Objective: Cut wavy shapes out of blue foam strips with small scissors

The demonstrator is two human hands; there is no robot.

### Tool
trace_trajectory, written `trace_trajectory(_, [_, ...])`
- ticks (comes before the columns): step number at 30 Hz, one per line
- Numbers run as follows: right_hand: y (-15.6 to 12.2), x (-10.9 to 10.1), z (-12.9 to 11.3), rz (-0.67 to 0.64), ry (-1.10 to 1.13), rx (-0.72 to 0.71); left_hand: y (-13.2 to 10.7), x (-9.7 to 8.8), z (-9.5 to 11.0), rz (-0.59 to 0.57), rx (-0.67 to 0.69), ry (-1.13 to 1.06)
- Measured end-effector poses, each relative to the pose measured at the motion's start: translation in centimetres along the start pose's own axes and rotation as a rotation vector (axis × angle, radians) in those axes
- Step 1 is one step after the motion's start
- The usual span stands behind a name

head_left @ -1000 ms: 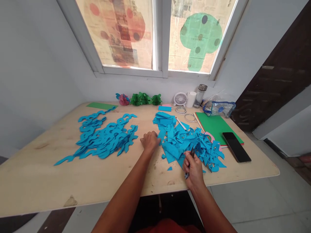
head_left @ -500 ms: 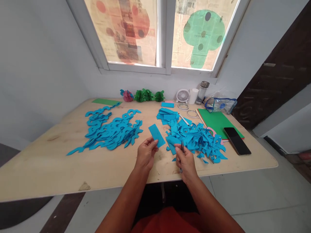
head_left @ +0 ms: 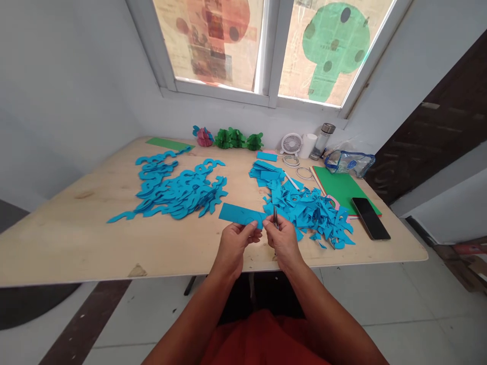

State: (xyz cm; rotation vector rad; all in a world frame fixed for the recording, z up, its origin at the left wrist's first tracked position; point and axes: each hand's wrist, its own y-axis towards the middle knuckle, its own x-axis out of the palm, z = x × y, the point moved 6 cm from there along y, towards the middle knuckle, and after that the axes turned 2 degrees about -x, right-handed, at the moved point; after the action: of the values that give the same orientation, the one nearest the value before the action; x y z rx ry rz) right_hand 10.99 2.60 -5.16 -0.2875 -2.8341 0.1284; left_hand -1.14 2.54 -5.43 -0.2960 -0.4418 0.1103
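My left hand (head_left: 238,246) pinches a blue paper strip (head_left: 234,212) along its lower edge, thumb on top. Faint curved lines are drawn on the strip's right part. At the strip's right end, the thumb and finger of my right hand (head_left: 283,238) touch it too. Scissors (head_left: 275,217) sit in that same hand, dark blades pointing up and the handles mostly hidden by the palm. Just beyond my right hand lies a heap of blue paper scraps (head_left: 304,208). To the left, a pile of wavy blue paper cut-outs (head_left: 182,195) is spread on the table.
Blue paper strips (head_left: 265,172) are stacked behind the scraps, beside a white pen (head_left: 291,180). A phone (head_left: 370,218) and green paper (head_left: 348,192) lie at the right. Along the wall stand green paper ornaments (head_left: 236,138), a small fan (head_left: 291,144) and a bottle (head_left: 322,142).
The blue strip has turned from steeply slanted to nearly level, its free end now leftward. My right hand has moved left to meet the strip's end. The view has shifted slightly.
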Motion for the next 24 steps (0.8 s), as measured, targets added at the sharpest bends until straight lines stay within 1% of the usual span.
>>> trace_trajectory(2, [-0.6,0.5,-0.2,-0.058,0.017,0.011,0.0,-0.2,0.5,0.002,0.013,-0.011])
trace_trajectory(5, [-1.7,1.2,-0.3,-0.168,0.051,0.024,-0.2,-0.6,1.3,0.045,0.046,-0.087])
trace_trajectory(8, [-2.7,1.5,0.2,-0.215,0.105,0.053,-0.5,-0.6,1.8,0.077,0.065,-0.148])
trace_trajectory(11, [-3.2,1.9,0.9,-0.247,0.138,0.084,-0.9,-0.1,1.7,0.086,0.075,-0.146])
trace_trajectory(17, [-3.1,2.6,1.0,-0.226,0.149,0.039,-1.4,0.7,1.3,0.065,0.105,-0.123])
trace_trajectory(24, [-3.1,2.9,0.9,-0.199,0.175,-0.001,-1.7,1.1,1.7,0.059,0.13,-0.117])
